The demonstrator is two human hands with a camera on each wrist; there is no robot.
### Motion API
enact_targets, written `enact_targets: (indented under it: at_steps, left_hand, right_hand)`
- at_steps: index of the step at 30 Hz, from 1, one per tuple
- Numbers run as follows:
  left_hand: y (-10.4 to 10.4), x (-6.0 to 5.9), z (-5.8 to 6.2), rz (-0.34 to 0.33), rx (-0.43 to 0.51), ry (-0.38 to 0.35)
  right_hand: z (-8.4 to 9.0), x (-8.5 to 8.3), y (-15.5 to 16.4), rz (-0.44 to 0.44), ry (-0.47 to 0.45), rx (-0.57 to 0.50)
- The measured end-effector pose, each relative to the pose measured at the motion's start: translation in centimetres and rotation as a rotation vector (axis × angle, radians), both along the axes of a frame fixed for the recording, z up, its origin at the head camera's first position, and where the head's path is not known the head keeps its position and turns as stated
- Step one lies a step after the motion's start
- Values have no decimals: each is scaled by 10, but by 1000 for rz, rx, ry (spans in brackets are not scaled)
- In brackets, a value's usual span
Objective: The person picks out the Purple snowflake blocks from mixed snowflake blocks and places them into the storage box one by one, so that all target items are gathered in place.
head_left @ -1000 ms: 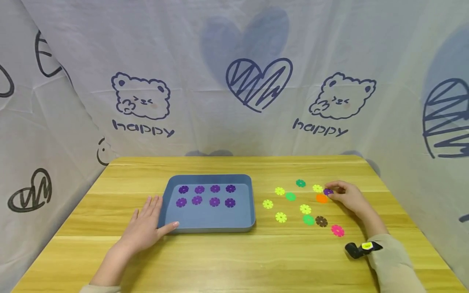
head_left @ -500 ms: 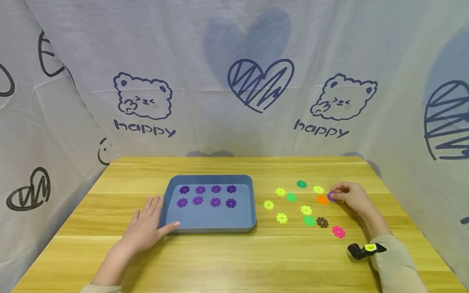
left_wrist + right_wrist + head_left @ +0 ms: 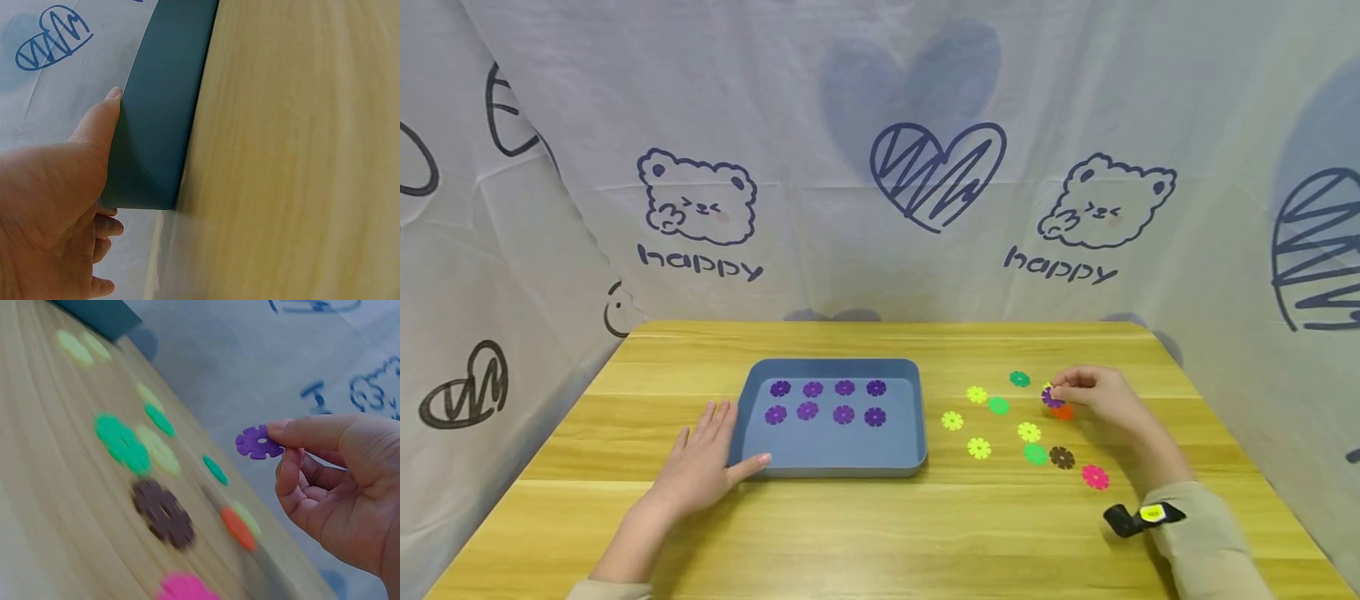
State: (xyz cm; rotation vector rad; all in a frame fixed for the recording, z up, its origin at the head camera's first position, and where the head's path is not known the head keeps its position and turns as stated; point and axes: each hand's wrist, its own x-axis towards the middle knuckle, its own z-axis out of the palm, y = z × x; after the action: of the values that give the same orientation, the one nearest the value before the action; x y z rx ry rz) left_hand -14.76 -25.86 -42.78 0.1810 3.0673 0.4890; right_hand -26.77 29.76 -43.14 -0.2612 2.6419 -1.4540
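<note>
A purple snowflake disc [image 3: 259,442], notched round its edge with a hole in the middle, is pinched between thumb and fingertips of my right hand [image 3: 1101,398]. The right wrist view shows it raised off the table, with loose discs below. Eight-notched-looking purple discs [image 3: 844,414] lie in two rows inside the blue tray [image 3: 831,450]. Against the tray's near-left corner rests my left hand [image 3: 696,465], its fingers straight along the left wall. In the left wrist view the thumb [image 3: 103,125] lies against the tray's front wall.
Loose discs lie right of the tray: yellow [image 3: 979,448], green [image 3: 1035,454], brown [image 3: 1062,457], pink [image 3: 1095,477] and orange [image 3: 1063,412], the last partly hidden by the right hand. The wooden table [image 3: 880,542] ends at a printed white curtain [image 3: 820,200].
My right hand has lifted the purple disc from beside the orange disc and moved it left. My left hand stays at the tray's corner.
</note>
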Motion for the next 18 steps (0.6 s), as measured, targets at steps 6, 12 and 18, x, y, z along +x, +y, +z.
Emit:
enact_targets:
  at_steps: [6, 12, 18]
  left_hand:
    - [0, -2, 1, -3, 3, 0]
    - [0, -3, 0, -3, -2, 6]
    - [-1, -4, -2, -2, -3, 1]
  right_hand:
    - [8, 6, -33, 83, 14, -39]
    - [11, 9, -68, 146, 21, -94]
    - [16, 14, -109, 210, 10, -117]
